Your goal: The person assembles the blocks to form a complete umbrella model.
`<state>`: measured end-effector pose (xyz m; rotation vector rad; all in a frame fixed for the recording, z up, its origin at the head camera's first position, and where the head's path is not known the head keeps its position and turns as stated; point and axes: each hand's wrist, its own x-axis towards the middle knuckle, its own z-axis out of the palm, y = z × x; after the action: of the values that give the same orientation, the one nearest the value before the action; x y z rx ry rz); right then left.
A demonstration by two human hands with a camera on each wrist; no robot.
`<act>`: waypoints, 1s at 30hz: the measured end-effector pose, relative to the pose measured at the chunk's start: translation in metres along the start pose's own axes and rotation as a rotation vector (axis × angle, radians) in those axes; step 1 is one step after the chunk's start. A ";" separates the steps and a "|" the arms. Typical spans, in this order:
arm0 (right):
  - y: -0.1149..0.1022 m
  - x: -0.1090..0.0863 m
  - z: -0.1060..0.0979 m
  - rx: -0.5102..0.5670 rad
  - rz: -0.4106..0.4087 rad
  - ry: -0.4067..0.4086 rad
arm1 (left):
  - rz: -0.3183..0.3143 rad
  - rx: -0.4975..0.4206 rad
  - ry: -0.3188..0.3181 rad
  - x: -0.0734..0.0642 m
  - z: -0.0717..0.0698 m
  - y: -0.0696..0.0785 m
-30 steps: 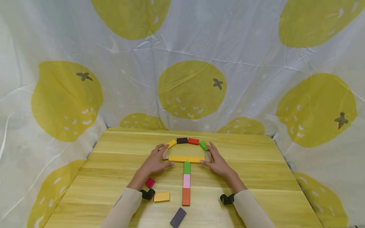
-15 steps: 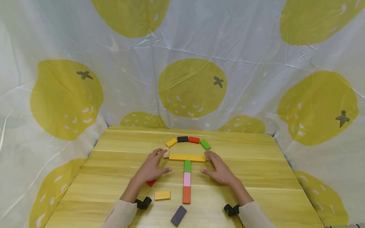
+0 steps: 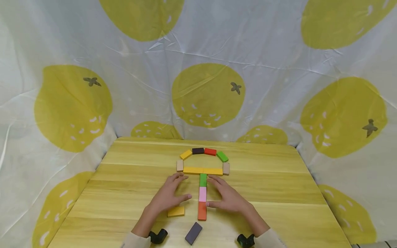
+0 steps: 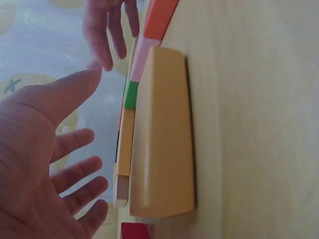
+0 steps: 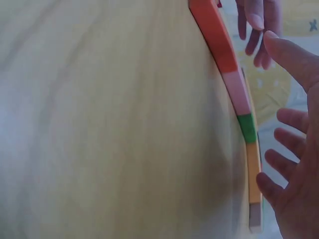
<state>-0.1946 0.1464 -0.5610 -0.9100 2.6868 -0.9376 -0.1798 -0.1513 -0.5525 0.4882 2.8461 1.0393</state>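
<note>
A column of green (image 3: 203, 180), pink (image 3: 203, 194) and orange-red blocks (image 3: 202, 210) runs down the table in the head view. It meets a row of two yellow blocks (image 3: 193, 170). Above that row curves an arch of several blocks, with a black block (image 3: 198, 151) and a red block (image 3: 210, 151) on top and beige blocks (image 3: 180, 166) at its ends. My left hand (image 3: 167, 194) is left of the column, fingers spread and holding nothing. Along the column's right side, my right hand (image 3: 229, 196) has its fingertips right by the green block and thumb by the orange-red one.
A loose yellow block (image 3: 175, 212) lies beneath my left wrist. Nearer me is a dark grey block (image 3: 193, 233). A crimson block (image 4: 133, 230) shows at the bottom of the left wrist view. A lemon-print cloth (image 3: 266, 103) hangs behind the wooden table (image 3: 279, 193).
Both hands have let go of the arch's ends and drawn back toward me, coming in on either side of the column. The beige end blocks are now uncovered, while the crimson block is hidden.
</note>
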 end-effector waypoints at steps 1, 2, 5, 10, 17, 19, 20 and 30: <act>-0.001 0.001 0.002 -0.010 0.001 -0.013 | 0.012 0.006 -0.006 -0.001 0.001 0.001; -0.002 0.002 0.005 -0.019 0.002 -0.024 | 0.025 0.012 -0.012 -0.002 0.002 0.001; -0.003 0.004 0.012 -0.052 0.013 -0.051 | 0.062 0.024 -0.028 -0.004 0.004 0.002; -0.005 0.004 0.017 -0.089 0.007 -0.057 | 0.107 0.014 -0.024 -0.011 0.008 0.008; -0.005 0.001 0.019 -0.138 -0.011 -0.054 | 0.143 0.051 -0.055 -0.030 0.011 0.021; -0.006 0.001 0.019 -0.143 -0.011 -0.054 | 0.154 0.055 -0.077 -0.036 0.011 0.025; -0.006 0.001 0.019 -0.144 -0.011 -0.053 | 0.156 0.050 -0.093 -0.039 0.011 0.027; -0.007 0.001 0.019 -0.104 0.023 -0.064 | 0.180 -0.077 -0.215 -0.057 0.016 0.039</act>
<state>-0.1857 0.1317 -0.5719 -0.9109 2.7066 -0.7572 -0.1129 -0.1316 -0.5423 0.8090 2.6024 1.0473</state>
